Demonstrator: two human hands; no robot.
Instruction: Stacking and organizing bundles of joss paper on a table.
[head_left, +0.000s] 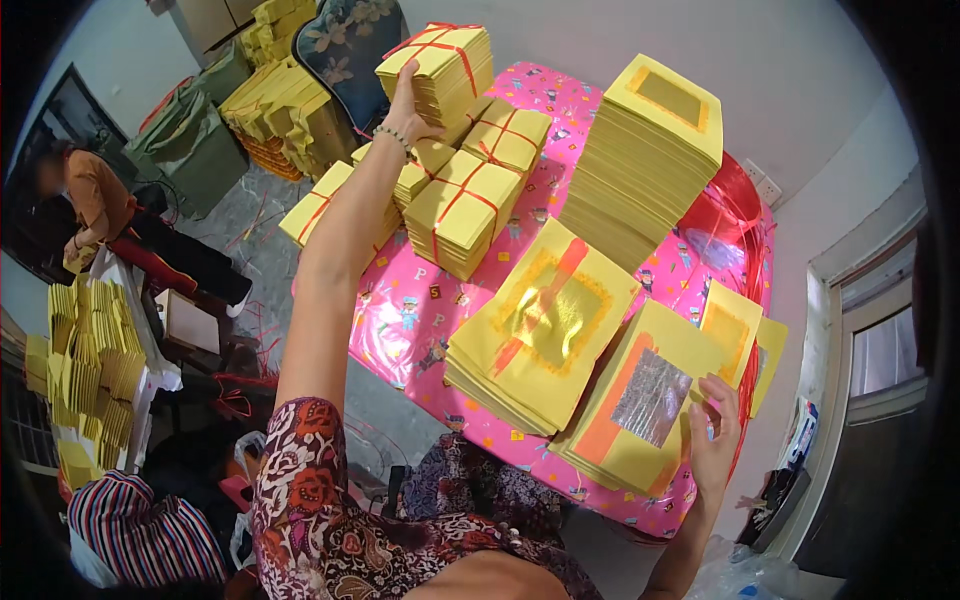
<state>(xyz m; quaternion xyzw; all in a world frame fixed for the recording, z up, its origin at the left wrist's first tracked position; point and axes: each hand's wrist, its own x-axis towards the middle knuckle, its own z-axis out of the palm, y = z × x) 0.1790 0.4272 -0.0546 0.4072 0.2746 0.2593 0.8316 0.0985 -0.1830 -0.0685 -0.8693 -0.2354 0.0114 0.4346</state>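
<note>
My left arm reaches to the far side of the table, where my left hand (405, 118) grips a bundle of yellow paper (450, 75) tied crosswise with red string. Its thumb lies along the near edge and the other fingers go low against the side. More tied bundles (455, 205) stand just below and beside it. At the near right, my right hand (714, 430) has loosely bent fingers, apart, beside a yellow paper stack with a silver foil square (648, 398). Whether it touches that stack's edge I cannot tell. Left of it lies another stack (540, 325), marked with an orange-red stripe.
A tall paper stack (640, 160) stands at the back right of the pink patterned table (395, 345), near red string (735, 210). Smaller papers (728, 330) lie at the right edge. Beyond are a chair (350, 60), piled paper (285, 110) and another person (105, 205) at the left.
</note>
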